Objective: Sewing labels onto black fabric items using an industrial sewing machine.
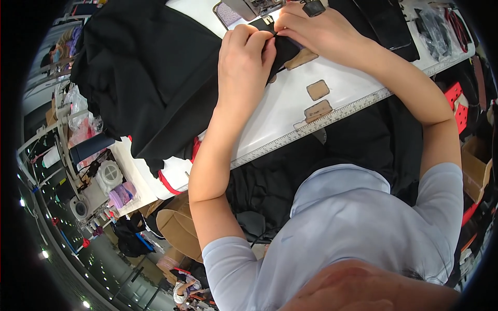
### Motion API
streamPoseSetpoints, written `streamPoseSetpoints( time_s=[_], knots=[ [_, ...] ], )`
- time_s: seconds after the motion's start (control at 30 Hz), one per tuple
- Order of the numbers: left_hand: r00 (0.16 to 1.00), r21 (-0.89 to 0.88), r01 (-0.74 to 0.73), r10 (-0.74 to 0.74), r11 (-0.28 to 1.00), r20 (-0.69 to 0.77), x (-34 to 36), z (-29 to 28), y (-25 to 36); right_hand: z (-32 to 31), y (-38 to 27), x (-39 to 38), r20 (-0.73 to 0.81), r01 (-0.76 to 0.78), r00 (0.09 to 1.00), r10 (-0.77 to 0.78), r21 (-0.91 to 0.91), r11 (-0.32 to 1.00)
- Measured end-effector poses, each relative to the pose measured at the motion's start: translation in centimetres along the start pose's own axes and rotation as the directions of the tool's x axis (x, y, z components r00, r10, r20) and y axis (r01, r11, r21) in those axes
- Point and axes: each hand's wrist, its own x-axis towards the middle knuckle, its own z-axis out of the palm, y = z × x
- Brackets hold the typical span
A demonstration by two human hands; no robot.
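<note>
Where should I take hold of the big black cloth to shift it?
Probably by its lower-left corner in view, pinched from the left: the black cloth drapes loosely there, away from the sewing machine, whereas the left hand and right hand meet with pinched fingers at its other end.

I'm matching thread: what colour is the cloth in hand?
The cloth is black, clearest in the head view.
</note>
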Motion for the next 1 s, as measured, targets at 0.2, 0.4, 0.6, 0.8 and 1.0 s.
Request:
streamPoseSetpoints(
  time_s=[0.2, 0.4, 0.6, 0.8, 1.0],
  knots=[
    [0.993, -0.057, 0.117, -0.117, 0.992, -0.002, 0.1, 0.1, -0.7, -0.7, -0.8, 0.0, -0.083, -0.021, 0.996, 0.021, -0.006, 1.000],
    [0.987, -0.093, 0.161, -0.158, 0.983, 0.040, 0.1, -0.1, -0.7, -0.8, -1.0, 0.4, -0.023, -0.004, 1.000, 0.004, 0.005, 1.000],
    [0.980, -0.160, 0.183, -0.167, 0.970, 0.109, 0.7, -0.7, -0.8, 0.0, -0.1, 0.6, 0.040, 0.054, 0.998, -0.052, -0.068, 0.996],
    [0.988, -0.111, 0.103, -0.089, 0.989, 0.125, 1.2, -0.9, -0.6, 0.2, 0.5, 0.5, -0.027, 0.098, 0.995, -0.099, -0.039, 0.994],
    [0.972, -0.014, 0.203, -0.200, 0.979, 0.126, 1.2, -0.6, -0.6, -0.2, -0.6, -2.0, 0.007, 0.198, 0.980, -0.199, -0.157, 0.968]
  ],
)
